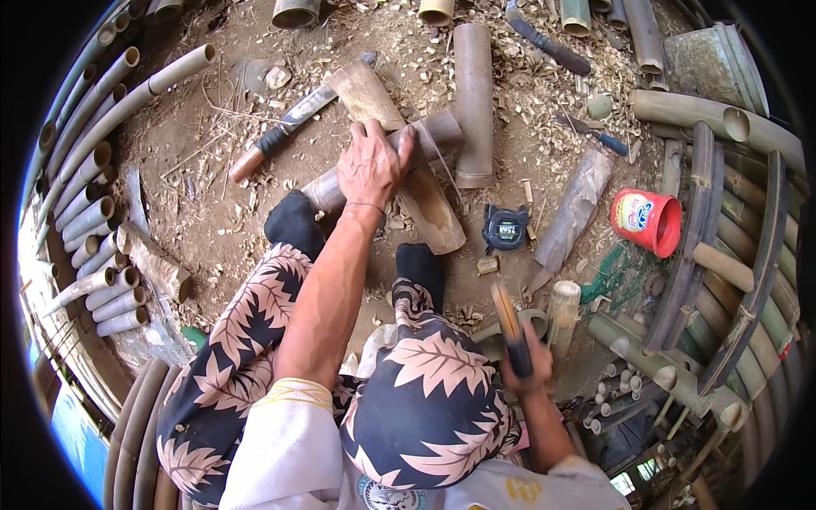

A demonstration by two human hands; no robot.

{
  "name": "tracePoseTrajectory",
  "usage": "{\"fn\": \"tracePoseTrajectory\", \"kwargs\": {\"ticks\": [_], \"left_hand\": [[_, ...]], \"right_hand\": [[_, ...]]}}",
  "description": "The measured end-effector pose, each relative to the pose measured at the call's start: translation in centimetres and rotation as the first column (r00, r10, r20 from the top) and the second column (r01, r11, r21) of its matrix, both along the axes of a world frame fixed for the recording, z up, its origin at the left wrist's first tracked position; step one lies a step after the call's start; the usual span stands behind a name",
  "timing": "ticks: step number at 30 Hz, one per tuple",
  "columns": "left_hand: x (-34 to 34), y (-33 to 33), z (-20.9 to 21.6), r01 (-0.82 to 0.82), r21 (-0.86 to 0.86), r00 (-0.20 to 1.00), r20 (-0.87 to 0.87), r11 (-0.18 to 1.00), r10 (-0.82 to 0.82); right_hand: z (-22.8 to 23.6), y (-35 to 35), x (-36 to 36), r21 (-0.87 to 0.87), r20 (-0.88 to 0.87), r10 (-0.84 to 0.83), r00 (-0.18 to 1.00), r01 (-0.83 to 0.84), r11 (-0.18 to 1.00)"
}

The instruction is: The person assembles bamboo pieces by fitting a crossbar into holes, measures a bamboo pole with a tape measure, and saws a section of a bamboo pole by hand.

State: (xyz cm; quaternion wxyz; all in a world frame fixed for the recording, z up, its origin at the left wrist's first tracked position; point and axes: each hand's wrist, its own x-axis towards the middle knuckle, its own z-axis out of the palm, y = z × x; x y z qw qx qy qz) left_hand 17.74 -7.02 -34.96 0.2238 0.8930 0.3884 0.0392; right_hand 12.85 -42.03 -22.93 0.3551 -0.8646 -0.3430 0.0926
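Under my left hand [371,163] lies a brownish bamboo section [439,134], set slantwise across a pale, worn wooden block [432,217] on the ground. The fingers of that hand are wrapped over the bamboo and grip it. Low on the right, beside my knee, my right hand [530,367] is closed round a hand tool [507,316] with a black grip and an orange-brown upper part. Motion blurs this hand slightly, and the tool's exact kind does not show. The tool is apart from the bamboo.
A large knife [293,119] lies left of the block. Another bamboo length [473,102], a tape measure [505,228], a split slab [578,208], a red tub [636,219] and a blue-handled knife [608,140] lie rightward. Bamboo poles [127,119] line the left; wood chips cover the ground.
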Motion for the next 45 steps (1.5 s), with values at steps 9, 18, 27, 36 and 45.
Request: {"fn": "tracePoseTrajectory", "kwargs": {"ticks": [9, 18, 27, 36, 45], "left_hand": [[0.5, 0.6, -0.2, -0.019, -0.022, 1.000, 0.013, 1.000, 0.019], [1.0, 0.9, -0.5, -0.041, -0.097, 0.999, -0.021, 0.994, 0.039], [2.6, 1.8, -1.7, -0.313, -0.425, 0.933, -0.305, 0.849, 0.191], [2.0, 5.4, -1.9, -0.191, -0.440, 0.960, -0.269, 0.877, 0.074], [-7.2, 19.7, -1.6, 0.235, 0.053, 0.797, -0.582, 0.971, -0.162]], "right_hand": [[2.8, -1.1, -0.7, -0.042, -0.143, -0.014, 0.990, 0.008, 0.999], [-3.7, 11.8, 5.9, 0.238, -0.072, -0.049, 0.996, 0.065, 0.969], [-2.5, 7.4, 3.4, 0.156, -0.137, -0.063, 0.989, 0.084, 0.984], [-2.7, 8.5, 3.2, 0.171, -0.135, -0.106, 0.985, 0.128, 0.977], [-3.0, 9.2, 4.6, 0.248, -0.020, -0.064, 0.998, 0.067, 0.967]]}}
